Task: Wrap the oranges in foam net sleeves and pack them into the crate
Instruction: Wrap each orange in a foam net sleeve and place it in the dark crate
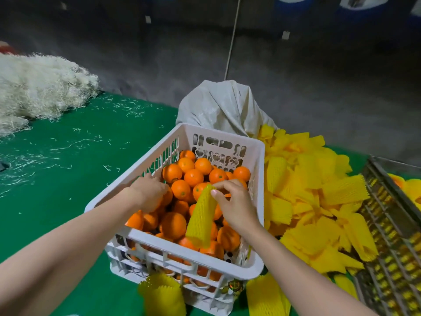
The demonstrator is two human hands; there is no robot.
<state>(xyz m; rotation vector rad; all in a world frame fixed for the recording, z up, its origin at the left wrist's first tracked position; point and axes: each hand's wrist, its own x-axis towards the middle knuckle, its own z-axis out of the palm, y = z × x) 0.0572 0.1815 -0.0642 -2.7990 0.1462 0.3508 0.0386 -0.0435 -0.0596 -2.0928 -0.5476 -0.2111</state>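
Yellow sleeve (pixel 201 220) pinched by right hand (pixel 237 206); left hand (pixel 148 192) among oranges (pixel 193 176), fingertips hidden, grip unclear

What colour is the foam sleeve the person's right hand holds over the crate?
Yellow: the foam net sleeve shows clearly in the head view.

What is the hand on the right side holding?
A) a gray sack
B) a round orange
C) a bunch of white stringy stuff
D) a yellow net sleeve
D: the right hand pinches the top end of the yellow net sleeve, held over the oranges in the white crate.
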